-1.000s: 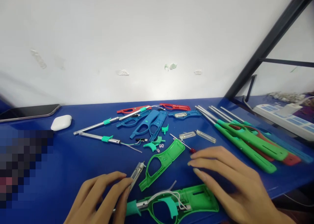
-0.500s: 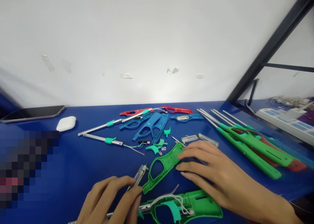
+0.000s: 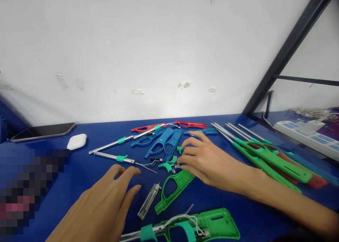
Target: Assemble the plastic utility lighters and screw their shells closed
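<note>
My left hand (image 3: 106, 196) hovers over the table's left side, thumb and forefinger apart and nothing between them. To its right lies a clear lighter fuel tank (image 3: 149, 201). My right hand (image 3: 209, 160) reaches out with spread fingers, its fingertips close to the small pale clips (image 3: 176, 167) and a teal trigger (image 3: 166, 166). It partly covers an empty green lighter half-shell (image 3: 180, 185). In front, another green half-shell (image 3: 215, 226) holds a metal tube (image 3: 132, 236), white wires (image 3: 182, 213) and a teal trigger piece (image 3: 186, 231).
Blue half-shells (image 3: 159, 145) and red ones (image 3: 190, 124) lie at the back, beside metal tubes (image 3: 113, 143) with teal triggers. Several lighters (image 3: 278, 160) are piled at right, near a power strip (image 3: 304, 136). A phone (image 3: 43, 131) and white earbud case (image 3: 77, 141) lie at left.
My left hand has let go of the fuel tank and moved up and left. My right hand has moved away over the table, toward the small parts. The view has shifted slightly.
</note>
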{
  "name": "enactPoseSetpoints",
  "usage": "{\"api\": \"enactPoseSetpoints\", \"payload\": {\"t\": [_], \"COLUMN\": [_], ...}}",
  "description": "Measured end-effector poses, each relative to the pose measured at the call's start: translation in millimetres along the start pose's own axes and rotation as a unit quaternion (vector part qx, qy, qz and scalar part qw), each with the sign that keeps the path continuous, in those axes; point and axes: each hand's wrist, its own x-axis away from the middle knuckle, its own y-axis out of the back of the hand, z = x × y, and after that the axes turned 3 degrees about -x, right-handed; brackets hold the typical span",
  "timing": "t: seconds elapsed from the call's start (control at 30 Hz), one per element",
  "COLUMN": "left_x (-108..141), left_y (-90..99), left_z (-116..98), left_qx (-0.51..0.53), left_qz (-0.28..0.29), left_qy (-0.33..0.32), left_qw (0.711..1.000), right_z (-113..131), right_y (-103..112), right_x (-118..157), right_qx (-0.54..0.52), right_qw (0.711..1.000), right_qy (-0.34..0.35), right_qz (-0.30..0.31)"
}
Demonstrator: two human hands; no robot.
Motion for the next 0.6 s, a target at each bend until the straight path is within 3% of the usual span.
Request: {"api": "enactPoseSetpoints", "payload": {"t": [0.17,0.33,0.47,0.6], "left_x": [5.8,-15.8,-28.2,-31.3], "left_y": [-12.8,6.1,13.6,10.2], "left_z": [-11.0,-40.1,-52.3,-55.7], "left_qx": [-0.048,0.003,0.033,0.01], "left_qz": [0.096,0.226,0.209,0.291], "left_qy": [-0.016,-0.023,-0.003,0.022], "left_qw": [0.994,0.974,0.977,0.957], "right_z": [-7.2,-7.8,-6.4,-7.8], "right_y": [-5.9,-9.0,-13.4,-14.2], "right_x": [-2.3,-1.3,0.1,0.7], "right_qx": [-0.028,-0.067,-0.069,-0.068], "right_qw": [1.0,0.998,0.997,0.997], "right_qy": [0.005,0.019,0.025,0.028], "right_qz": [-0.005,-0.002,-0.01,-0.023]}}
